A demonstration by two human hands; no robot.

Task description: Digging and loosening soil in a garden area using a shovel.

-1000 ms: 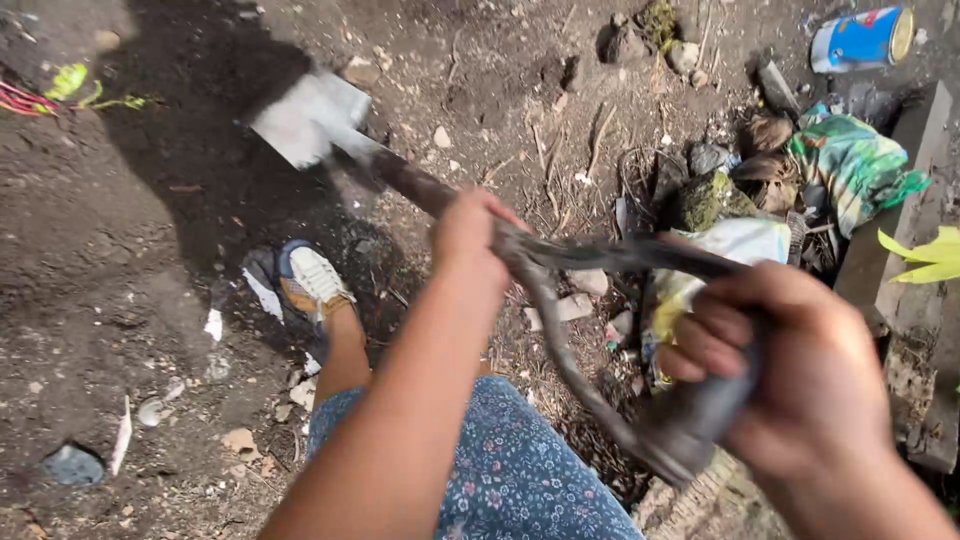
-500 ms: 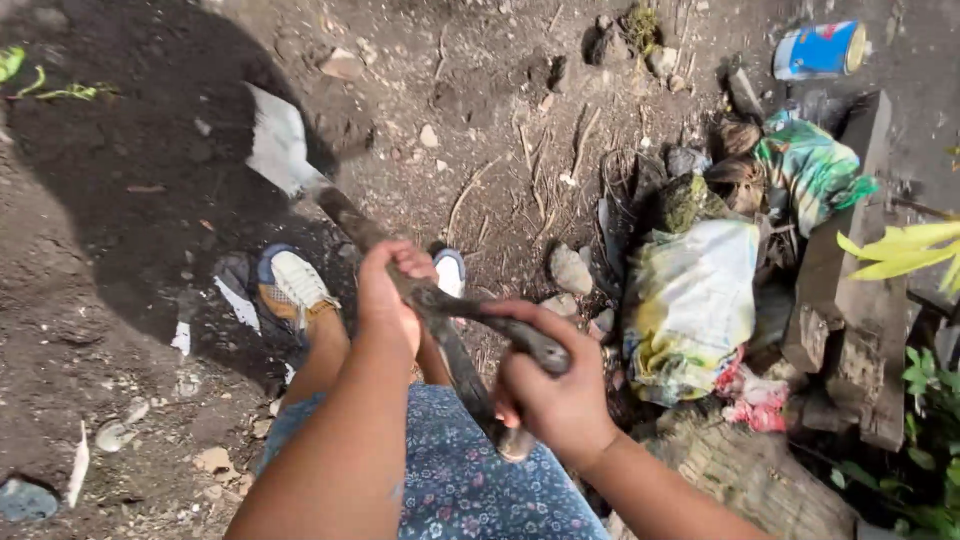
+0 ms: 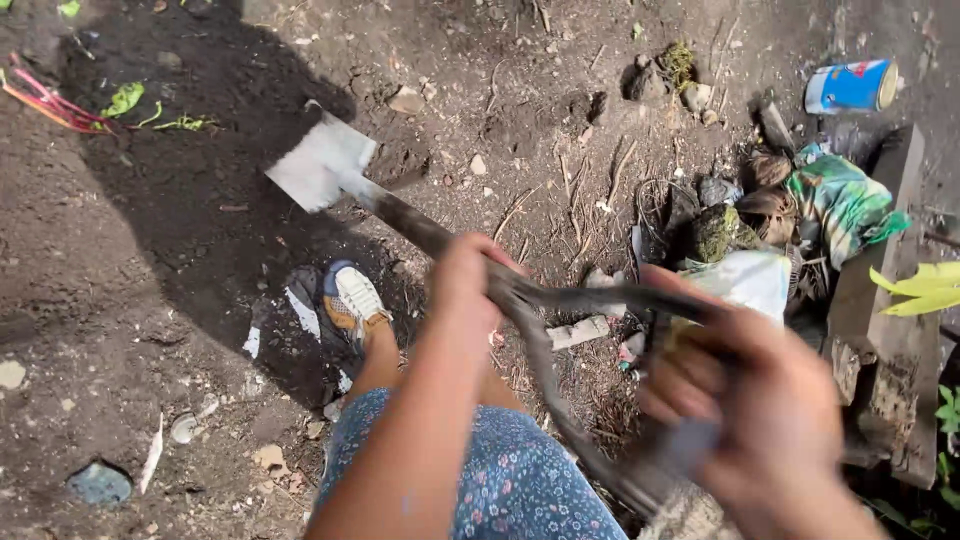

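My left hand is closed around the dark, forked shaft of a shovel. The shovel's pale metal blade sits raised above the dark soil at the upper left. My right hand, blurred, grips the shovel's handle end at the lower right. My left foot in a white and orange shoe stands on the soil under the shaft. My leg in blue floral cloth fills the bottom middle.
A heap of litter lies at right: a green patterned cloth, a white bag, husks, stones. A blue can lies at top right. Weathered planks run down the right edge. Red strings lie at top left.
The shovel has swung back up: the blade rose from the soil, and my right hand moved out to the lower right along the handle.
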